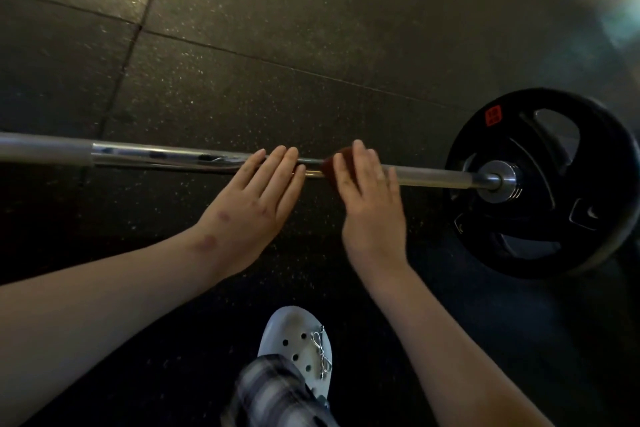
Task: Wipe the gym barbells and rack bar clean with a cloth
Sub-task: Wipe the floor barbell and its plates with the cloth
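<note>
Head view: a long chrome steel barbell bar point(156, 156) is lying across the scene from the left edge to the right, just above the dark speckled rubber floor tiles point(311, 28). A round black weight plate point(606, 166) with a small red label point(493, 115) is sitting on the bar's right end.

The left hand point(256, 204) is reaching to the middle of the bar, its fingers point(277, 159) lying straight and close together with the tips resting on the chrome, holding nothing. Just to its right, the right hand point(370, 215) is pressing a small dark red cloth point(337, 163) onto the bar with nearly straight fingers; the cloth is showing only at the hand's left edge.

Near the viewer, a white perforated clog point(294, 333) with a silver bow charm is standing on the floor beneath a plaid trouser leg point(273, 392).
</note>
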